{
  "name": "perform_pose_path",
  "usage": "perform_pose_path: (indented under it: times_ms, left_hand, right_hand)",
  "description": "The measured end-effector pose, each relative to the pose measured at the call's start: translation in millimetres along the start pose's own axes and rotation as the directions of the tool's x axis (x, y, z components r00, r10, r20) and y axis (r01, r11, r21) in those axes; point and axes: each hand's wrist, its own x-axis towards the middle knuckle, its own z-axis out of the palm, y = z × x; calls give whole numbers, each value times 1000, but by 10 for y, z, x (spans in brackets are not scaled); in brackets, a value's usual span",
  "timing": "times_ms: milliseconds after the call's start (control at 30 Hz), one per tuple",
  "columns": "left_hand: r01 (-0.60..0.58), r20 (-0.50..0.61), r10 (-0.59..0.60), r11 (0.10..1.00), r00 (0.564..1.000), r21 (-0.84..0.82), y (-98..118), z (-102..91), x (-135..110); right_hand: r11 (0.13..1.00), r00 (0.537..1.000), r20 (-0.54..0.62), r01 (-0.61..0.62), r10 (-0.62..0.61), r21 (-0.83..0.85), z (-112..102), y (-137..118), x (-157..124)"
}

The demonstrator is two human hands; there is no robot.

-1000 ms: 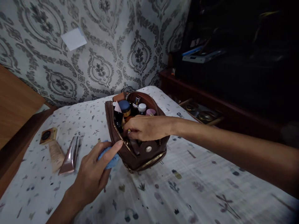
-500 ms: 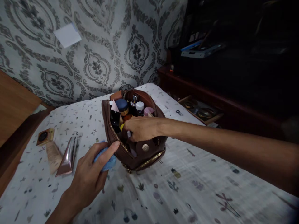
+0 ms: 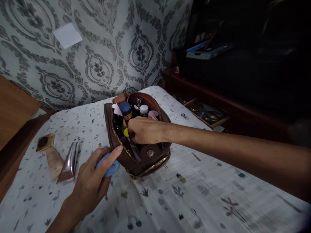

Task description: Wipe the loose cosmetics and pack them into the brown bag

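Observation:
A brown zip pouch (image 3: 145, 158) stands open on the patterned bedsheet (image 3: 194, 194), packed with several small bottles and jars, among them a blue-lidded jar (image 3: 125, 108) and a white-capped bottle (image 3: 144, 109). My right hand (image 3: 143, 130) reaches into the pouch with its fingers curled down among the items; what they grip is hidden. My left hand (image 3: 93, 181) rests just left of the pouch, fingers closed round a blue sponge (image 3: 109, 163), with the thumb tip touching the pouch's zip edge.
On the sheet to the left lie a rose-gold tube (image 3: 69, 161), a beige tube (image 3: 53, 161) and a small square wooden compact (image 3: 45, 141). A patterned wall stands behind. A dark wooden unit with an open drawer (image 3: 206, 115) stands at right.
My right hand has shifted a little further back and deeper into the pouch. My left hand with the sponge has stayed beside the pouch. The view has drifted slightly.

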Motion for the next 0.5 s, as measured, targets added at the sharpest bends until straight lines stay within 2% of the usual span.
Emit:
perform_pose_path:
  times_ms: [133, 267, 367, 500]
  left_hand:
    - [-15, 3, 15, 1000, 1000, -5, -7, 4, 4]
    - [-7, -15, 7, 1000, 1000, 0, 0, 9, 23]
    - [-5, -17, 5, 1000, 1000, -4, 2, 8, 26]
    - [-9, -11, 8, 1000, 1000, -24, -3, 9, 17]
  right_hand:
    - [998, 999, 39, -18, 20, -53, 12, -24, 28]
    - [991, 989, 87, -110, 117, -83, 2, -118, 64]
    - [985, 975, 149, -154, 165, -83, -27, -208, 61]
    - [983, 968, 171, -180, 185, -43, -48, -254, 8]
